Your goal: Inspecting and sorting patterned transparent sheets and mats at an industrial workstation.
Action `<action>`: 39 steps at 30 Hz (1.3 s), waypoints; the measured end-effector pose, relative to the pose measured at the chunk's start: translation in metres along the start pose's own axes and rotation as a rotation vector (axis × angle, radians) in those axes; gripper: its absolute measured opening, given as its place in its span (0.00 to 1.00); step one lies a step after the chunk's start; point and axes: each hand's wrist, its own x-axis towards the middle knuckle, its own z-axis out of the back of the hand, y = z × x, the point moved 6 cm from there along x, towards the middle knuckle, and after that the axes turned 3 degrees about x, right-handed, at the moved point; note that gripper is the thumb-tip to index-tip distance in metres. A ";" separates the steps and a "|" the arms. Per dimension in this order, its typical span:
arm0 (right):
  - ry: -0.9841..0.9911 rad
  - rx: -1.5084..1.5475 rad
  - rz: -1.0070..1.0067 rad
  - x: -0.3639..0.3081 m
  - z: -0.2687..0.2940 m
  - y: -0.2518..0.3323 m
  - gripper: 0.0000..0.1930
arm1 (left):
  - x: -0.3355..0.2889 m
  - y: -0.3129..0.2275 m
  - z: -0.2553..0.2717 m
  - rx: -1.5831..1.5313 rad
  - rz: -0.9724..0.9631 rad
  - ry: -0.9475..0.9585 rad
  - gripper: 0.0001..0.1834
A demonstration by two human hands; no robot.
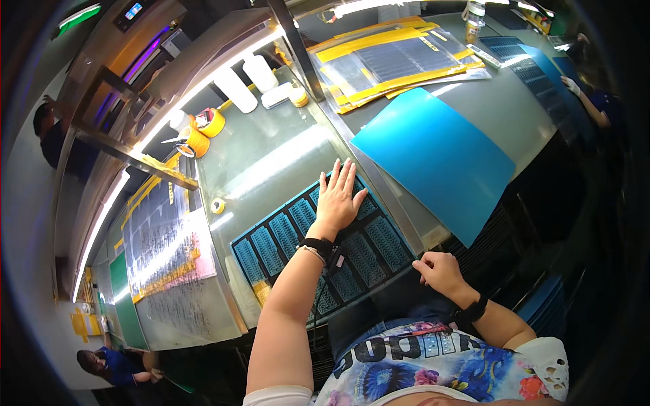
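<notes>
In front of me lies a flat black panel with light-blue patterned rectangles (285, 233), much like a circuit-board panel, slightly turned on the glass-topped table. My left hand (338, 199) rests flat near its far edge, fingers stretched out and thumb apart. The left forearm crosses the panel and hides part of it. At the panel's near right corner is my right hand (441, 276), its fingers curled with thumb and forefinger pinched together. Whatever sits in that pinch is too small to make out.
A bright blue sheet (433, 159) lies to the right, overhanging the table edge. Yellow-taped clear films (399, 57) are stacked behind it; more film (162, 237) lies left. Tape rolls (196, 143) and white rolls (235, 91) stand at the back under a lamp. Other people are nearby.
</notes>
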 end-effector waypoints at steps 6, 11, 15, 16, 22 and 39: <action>-0.088 -0.299 0.150 0.007 0.011 0.015 0.15 | 0.003 -0.002 0.000 0.013 0.018 0.000 0.35; -0.101 -0.346 0.238 0.006 0.010 0.024 0.13 | 0.003 -0.001 -0.003 -0.022 0.018 -0.003 0.37; 0.035 0.081 0.146 -0.003 0.020 0.050 0.12 | 0.001 0.003 -0.001 -0.046 0.039 0.025 0.39; 0.094 0.227 0.053 -0.005 0.019 0.049 0.12 | 0.000 0.004 0.000 -0.047 0.042 0.028 0.39; -0.057 0.086 0.094 0.005 0.002 -0.011 0.17 | 0.003 -0.010 0.008 0.031 -0.019 0.009 0.44; 0.253 0.716 -0.101 0.003 -0.029 -0.045 0.10 | -0.124 -0.143 0.022 -0.245 -0.288 0.241 0.44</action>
